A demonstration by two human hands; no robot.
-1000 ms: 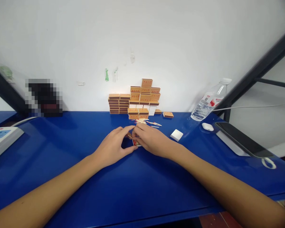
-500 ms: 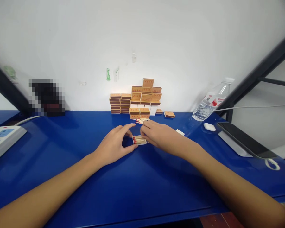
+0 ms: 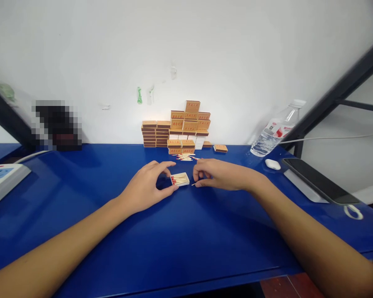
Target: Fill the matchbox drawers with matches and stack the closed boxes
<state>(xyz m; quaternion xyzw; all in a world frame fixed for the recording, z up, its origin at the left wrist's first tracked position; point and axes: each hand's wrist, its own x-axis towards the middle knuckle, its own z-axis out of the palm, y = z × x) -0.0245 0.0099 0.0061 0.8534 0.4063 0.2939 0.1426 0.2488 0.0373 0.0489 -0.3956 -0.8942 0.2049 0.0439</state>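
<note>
My left hand (image 3: 147, 184) curves around the left end of a small white matchbox tray (image 3: 187, 175), thumb at its near side and fingers at the far side. Red-headed matches (image 3: 178, 179) lie in the tray, heads to the left. Just right of the tray, my right hand (image 3: 214, 173) is low over the table, fingers curled toward the thumb. The end of a single match (image 3: 193, 184) shows at its thumb tip; the rest is hidden. Beyond both hands is a loose pile of matches (image 3: 185, 157).
Stacked matchboxes (image 3: 190, 125) stand against the wall, and one matchbox (image 3: 220, 148) lies to their right. A water bottle (image 3: 272, 132), a white earbud case (image 3: 272, 164) and a phone (image 3: 318, 180) are on the right. A power strip (image 3: 6, 182) sits at the left of the blue table (image 3: 174, 248).
My right hand has drawn back to the right from over the tray, to the match beside it. More of the tray now shows. My left hand stays around its left end.
</note>
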